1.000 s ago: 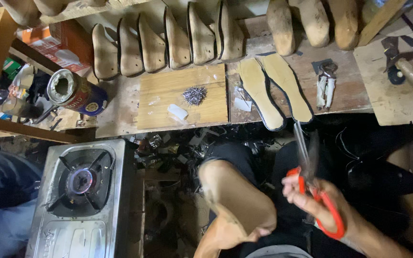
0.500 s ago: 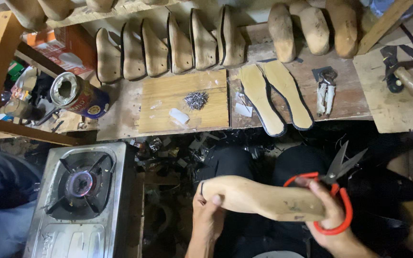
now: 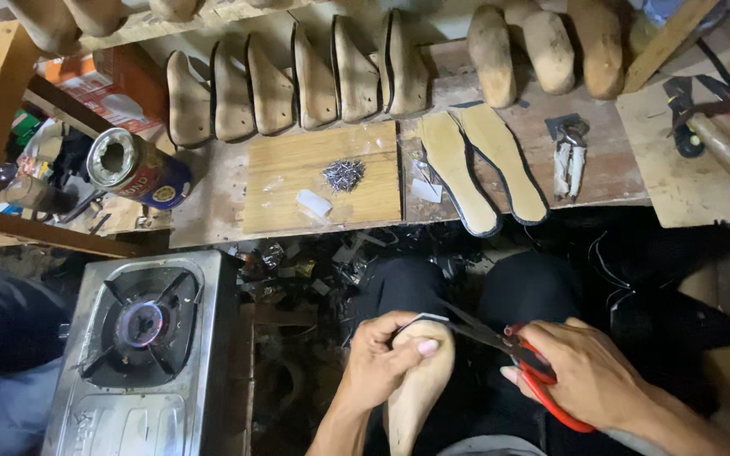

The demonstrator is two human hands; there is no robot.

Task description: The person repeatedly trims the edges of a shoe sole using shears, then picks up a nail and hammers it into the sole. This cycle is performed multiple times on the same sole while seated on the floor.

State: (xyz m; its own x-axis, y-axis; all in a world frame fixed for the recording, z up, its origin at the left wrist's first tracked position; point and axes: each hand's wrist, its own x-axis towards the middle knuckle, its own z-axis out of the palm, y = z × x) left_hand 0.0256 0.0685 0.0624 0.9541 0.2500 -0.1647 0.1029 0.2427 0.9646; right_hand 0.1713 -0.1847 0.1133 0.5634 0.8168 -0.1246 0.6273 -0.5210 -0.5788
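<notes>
Lower centre of frame: left hand [image 3: 382, 355] closed around pale wooden shoe last [image 3: 411, 397] held over lap; right hand [image 3: 589, 371] gripping red-handled steel scissors [image 3: 509, 348], blades touching the last's upper end.

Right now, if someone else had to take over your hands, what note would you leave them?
Left hand: grips the wooden shoe last at its top end, over the lap.
Right hand: holds the red-handled scissors, blades at a thin dark strip on the last's top edge.
On the bench: two insoles, a pile of small nails, a row of lasts.
Done: cannot tell how much is trimmed.
Left: likely more trimming around the edge.
</notes>
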